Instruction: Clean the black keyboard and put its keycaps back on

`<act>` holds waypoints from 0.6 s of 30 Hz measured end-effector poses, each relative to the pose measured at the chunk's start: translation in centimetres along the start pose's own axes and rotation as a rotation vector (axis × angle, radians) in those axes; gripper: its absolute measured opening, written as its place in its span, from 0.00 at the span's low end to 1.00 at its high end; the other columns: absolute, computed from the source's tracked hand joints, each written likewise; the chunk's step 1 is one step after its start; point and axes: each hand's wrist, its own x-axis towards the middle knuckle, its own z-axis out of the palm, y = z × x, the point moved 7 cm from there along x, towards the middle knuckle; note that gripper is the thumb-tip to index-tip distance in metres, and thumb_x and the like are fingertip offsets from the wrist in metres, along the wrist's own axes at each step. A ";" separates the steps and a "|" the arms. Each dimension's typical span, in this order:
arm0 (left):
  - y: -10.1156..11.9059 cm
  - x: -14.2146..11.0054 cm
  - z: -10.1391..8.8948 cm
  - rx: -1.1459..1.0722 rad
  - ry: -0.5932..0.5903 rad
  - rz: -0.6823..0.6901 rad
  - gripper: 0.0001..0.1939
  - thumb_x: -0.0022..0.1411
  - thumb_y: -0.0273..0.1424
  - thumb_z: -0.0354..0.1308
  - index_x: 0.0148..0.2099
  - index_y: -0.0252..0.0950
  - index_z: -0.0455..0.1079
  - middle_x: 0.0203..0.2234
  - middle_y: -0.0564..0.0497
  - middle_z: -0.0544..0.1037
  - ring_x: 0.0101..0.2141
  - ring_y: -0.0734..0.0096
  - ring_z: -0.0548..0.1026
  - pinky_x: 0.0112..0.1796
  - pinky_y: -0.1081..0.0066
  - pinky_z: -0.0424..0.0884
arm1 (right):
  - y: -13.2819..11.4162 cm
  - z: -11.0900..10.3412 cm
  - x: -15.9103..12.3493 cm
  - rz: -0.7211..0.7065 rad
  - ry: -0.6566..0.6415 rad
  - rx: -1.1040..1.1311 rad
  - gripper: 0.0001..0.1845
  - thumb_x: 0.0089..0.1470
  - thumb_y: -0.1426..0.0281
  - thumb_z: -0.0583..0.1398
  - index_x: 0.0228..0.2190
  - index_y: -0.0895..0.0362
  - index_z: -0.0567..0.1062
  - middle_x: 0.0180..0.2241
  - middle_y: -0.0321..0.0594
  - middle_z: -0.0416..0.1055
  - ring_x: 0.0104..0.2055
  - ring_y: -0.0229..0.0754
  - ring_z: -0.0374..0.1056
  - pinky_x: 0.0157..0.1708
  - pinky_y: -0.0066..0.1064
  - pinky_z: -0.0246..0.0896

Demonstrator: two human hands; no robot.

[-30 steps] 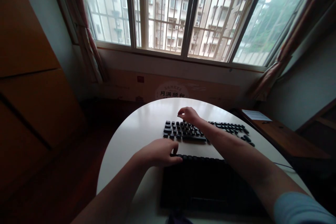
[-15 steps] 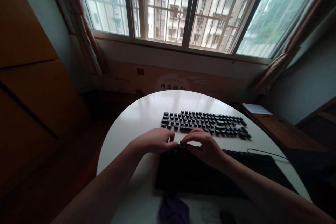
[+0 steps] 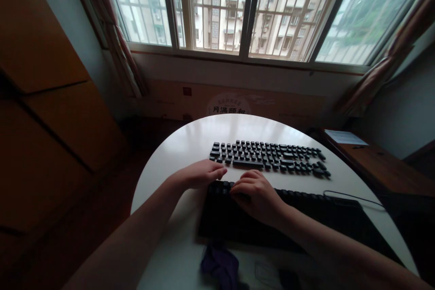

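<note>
A black keyboard body point(image 3: 292, 219) lies across the near part of a round white table point(image 3: 190, 145). Beyond it, rows of loose black keycaps point(image 3: 268, 157) are laid out on the table in keyboard order. My left hand point(image 3: 199, 174) rests at the keyboard's far left corner, fingers stretched out and close together. My right hand point(image 3: 256, 195) is curled over the keyboard's top left rows, fingertips pressed down; what lies under them is hidden.
A purple cloth point(image 3: 219, 266) lies at the table's near edge. A cable point(image 3: 350, 195) runs off the keyboard to the right. A wooden side desk point(image 3: 370, 163) with a sheet of paper point(image 3: 345, 137) stands right. Wooden cabinets fill the left; a barred window is ahead.
My right hand came back from the far keycap rows to the keyboard's top left corner and now presses down there. My left hand's fingers straightened. The view tilted down slightly.
</note>
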 end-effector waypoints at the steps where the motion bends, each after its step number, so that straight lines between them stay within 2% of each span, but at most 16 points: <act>1: -0.1 0.0 -0.1 -0.026 0.011 0.003 0.23 0.69 0.46 0.42 0.33 0.36 0.69 0.28 0.52 0.74 0.30 0.67 0.70 0.32 0.71 0.61 | 0.0 0.0 0.0 0.005 -0.001 -0.004 0.07 0.54 0.75 0.63 0.32 0.51 0.79 0.33 0.35 0.80 0.39 0.44 0.70 0.45 0.40 0.58; 6: -0.6 0.0 -0.3 -0.082 0.039 0.039 0.26 0.69 0.48 0.41 0.33 0.35 0.71 0.29 0.51 0.75 0.31 0.67 0.70 0.35 0.70 0.62 | -0.1 0.1 0.1 0.027 -0.014 -0.018 0.07 0.51 0.76 0.64 0.31 0.51 0.80 0.33 0.35 0.79 0.38 0.44 0.68 0.46 0.41 0.58; 11: -0.7 0.2 0.0 -0.076 0.041 0.046 0.26 0.69 0.48 0.41 0.33 0.35 0.70 0.27 0.52 0.74 0.30 0.67 0.70 0.33 0.70 0.62 | -0.1 -0.4 0.3 0.069 -0.058 -0.051 0.06 0.50 0.73 0.65 0.31 0.51 0.82 0.48 0.41 0.75 0.52 0.51 0.65 0.52 0.47 0.59; 15: -0.1 0.3 0.3 0.009 0.027 0.070 0.21 0.66 0.46 0.47 0.31 0.36 0.68 0.25 0.54 0.71 0.27 0.69 0.68 0.29 0.71 0.58 | 0.8 -0.2 0.2 0.169 -0.178 -0.011 0.05 0.54 0.68 0.64 0.32 0.50 0.83 0.60 0.42 0.66 0.65 0.59 0.54 0.60 0.58 0.50; 18: 0.2 0.3 0.4 0.047 0.024 0.080 0.20 0.66 0.45 0.48 0.31 0.36 0.67 0.24 0.54 0.71 0.27 0.69 0.68 0.28 0.71 0.58 | 1.1 0.1 -0.1 0.196 -0.239 0.001 0.07 0.56 0.66 0.62 0.33 0.49 0.82 0.64 0.40 0.60 0.69 0.61 0.47 0.62 0.64 0.44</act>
